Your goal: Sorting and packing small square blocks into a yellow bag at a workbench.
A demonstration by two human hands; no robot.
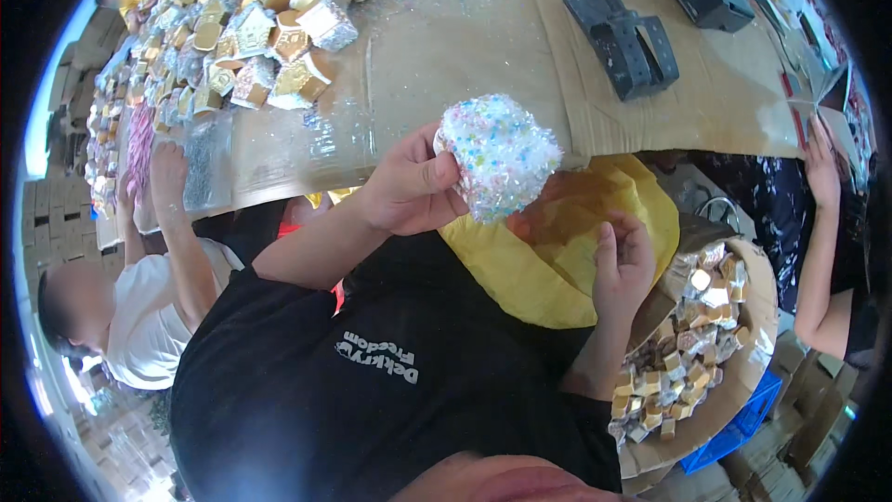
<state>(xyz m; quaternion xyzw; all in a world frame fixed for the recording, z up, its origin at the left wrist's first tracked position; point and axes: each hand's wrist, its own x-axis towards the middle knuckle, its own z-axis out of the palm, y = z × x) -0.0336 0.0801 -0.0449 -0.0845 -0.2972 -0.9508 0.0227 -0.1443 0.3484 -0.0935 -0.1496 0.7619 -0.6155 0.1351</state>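
Glitter-covered little house point(500, 156) sits above the yellow bag point(557, 260), pinched at its side by your left hand point(409, 191). Keep your right hand point(623, 265), its fingers loosely curled and holding nothing, under it, so loose glitter falls into the bag.

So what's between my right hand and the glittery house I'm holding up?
In the head view, a yellow bag lies behind the gap between the right hand and the glittery house, which the left hand holds. Nothing else sits there.
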